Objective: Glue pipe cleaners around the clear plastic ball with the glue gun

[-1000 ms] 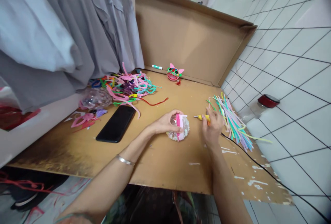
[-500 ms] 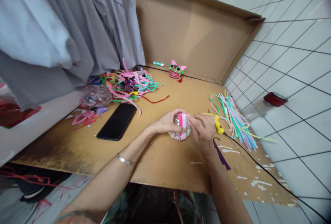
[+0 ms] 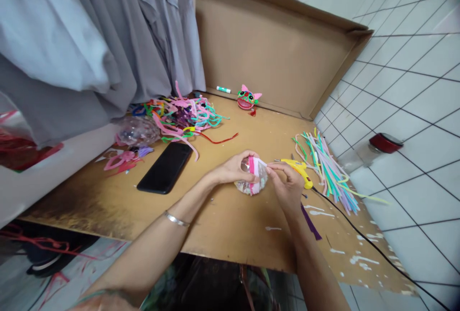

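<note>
Over the front middle of the table, my left hand (image 3: 237,169) is wrapped round a clear plastic cup-like piece (image 3: 244,187), its exact kind hard to make out. Pink and white fuzzy bands run around its middle. My right hand (image 3: 287,182) pinches the free end of the white pipe cleaner (image 3: 261,162) at the right side of the piece. Just beyond the right hand lies a yellow hot glue gun (image 3: 300,169), its nozzle pointing left. A purple tassel (image 3: 311,222) is beside my right wrist.
A black phone (image 3: 165,167) lies left, below a tangled heap of pipe cleaners (image 3: 187,112). More pipe cleaners (image 3: 332,177) lie right, near a red-lidded jar (image 3: 386,142). A decorated animal head (image 3: 246,97) and glue stick (image 3: 223,89) stand by the cardboard wall (image 3: 273,47). The black cord (image 3: 362,234) trails right.
My right hand has drawn slightly away to the right, pulling the white pipe cleaner's end out from the piece. My left hand keeps its hold. The view has shifted slightly.
</note>
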